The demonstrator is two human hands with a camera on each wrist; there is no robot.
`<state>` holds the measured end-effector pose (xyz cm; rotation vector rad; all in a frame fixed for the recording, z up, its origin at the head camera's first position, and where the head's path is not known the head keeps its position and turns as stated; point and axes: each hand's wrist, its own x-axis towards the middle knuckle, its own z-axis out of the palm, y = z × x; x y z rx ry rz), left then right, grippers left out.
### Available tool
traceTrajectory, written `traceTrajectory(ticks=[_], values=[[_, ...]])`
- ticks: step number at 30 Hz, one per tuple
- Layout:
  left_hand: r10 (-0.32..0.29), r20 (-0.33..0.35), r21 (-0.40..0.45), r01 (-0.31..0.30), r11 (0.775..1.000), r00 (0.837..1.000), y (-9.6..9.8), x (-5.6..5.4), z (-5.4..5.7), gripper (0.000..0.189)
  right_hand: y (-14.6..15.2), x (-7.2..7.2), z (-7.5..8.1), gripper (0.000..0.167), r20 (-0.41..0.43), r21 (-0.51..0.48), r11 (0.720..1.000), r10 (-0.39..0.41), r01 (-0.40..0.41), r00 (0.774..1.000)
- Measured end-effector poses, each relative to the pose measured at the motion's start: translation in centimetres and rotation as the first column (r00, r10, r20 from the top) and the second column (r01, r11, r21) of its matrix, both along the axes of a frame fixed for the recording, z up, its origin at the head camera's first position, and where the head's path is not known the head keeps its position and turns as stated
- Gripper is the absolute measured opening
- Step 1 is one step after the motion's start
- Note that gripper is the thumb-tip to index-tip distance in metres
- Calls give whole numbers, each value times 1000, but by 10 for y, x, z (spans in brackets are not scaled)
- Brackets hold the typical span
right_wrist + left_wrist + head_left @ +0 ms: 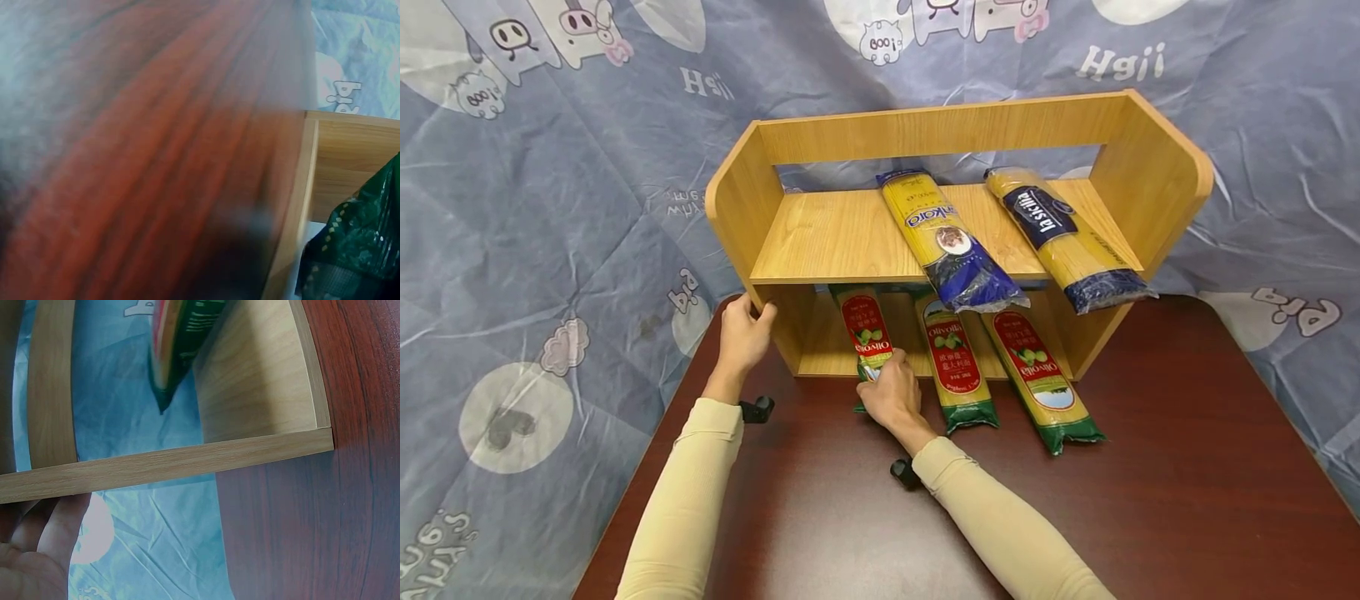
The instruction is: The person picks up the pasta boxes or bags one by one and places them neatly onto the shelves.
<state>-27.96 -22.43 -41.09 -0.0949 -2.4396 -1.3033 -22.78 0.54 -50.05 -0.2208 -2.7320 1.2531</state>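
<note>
In the head view my left hand (pixel 745 333) holds the front edge of the left side panel of a two-level wooden shelf (pixel 767 333). The left wrist view shows its fingers (pixel 59 528) against the panel's outer face. My right hand (pixel 895 392) grips the near end of a red-labelled Olivolia spaghetti bag (pixel 863 325) at the left of the lower level, covering part of it. That bag's green end (pixel 356 244) shows in the right wrist view; the hand itself is out of that picture. Next to it lies a second Olivolia bag (pixel 951 354), jutting out over the front edge.
A third Olivolia bag (pixel 1033 367) sticks out farther right. On the upper level, a yellow-and-blue spaghetti bag (pixel 936 229) and a La Sicilia bag (pixel 1060 229) overhang the front. The shelf stands on a dark red table (pixel 1187 467) before a blue patterned cloth (pixel 587 208).
</note>
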Motion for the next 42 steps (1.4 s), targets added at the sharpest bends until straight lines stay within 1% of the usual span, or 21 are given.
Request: traceTrajectory(ticks=[7, 12, 19, 23, 27, 29, 32, 35, 39, 42], values=[[-6, 7, 13, 6, 1000, 1000, 0, 0, -1, 24, -1, -3, -9, 64, 13, -26, 1000, -1, 2, 1000], [-3, 9, 18, 2, 1000, 1000, 0, 0, -2, 26, -2, -8, -12, 62, -16, -37, 999, 20, -20, 1000], [7, 7, 16, -7, 1000, 1000, -1, -1, -3, 27, -2, -10, -15, 65, -37, -32, 999, 42, -43, 998], [9, -1, 13, -9, 1000, 1000, 0, -1, -2, 26, -2, -9, -15, 71, -45, 0, 998, 70, -70, 997], [11, -3, 15, -11, 1000, 1000, 0, -1, -1, 26, -1, -8, -15, 74, -54, 63, 994, 94, -91, 994], [9, -1, 19, -9, 1000, 1000, 0, -1, -1, 26, -1, -6, -15, 76, -58, 72, 993, 100, -95, 993], [12, 2, 23, -12, 1000, 1000, 0, -1, -1, 26, 0, -5, -15, 81, -44, 75, 992, 102, -98, 994], [13, 2, 25, -13, 1000, 1000, 0, -1, -2, 26, 0, -3, -15, 87, -32, 91, 992, 86, -82, 996], [13, -3, 23, -12, 1000, 1000, 0, -1, -2, 26, 1, -1, -13, 103, -3, 117, 990, 77, -76, 997], [11, -9, 18, -11, 1000, 1000, 0, -2, -2, 25, 1, 0, -10, 115, 25, 126, 988, 83, -86, 996]])
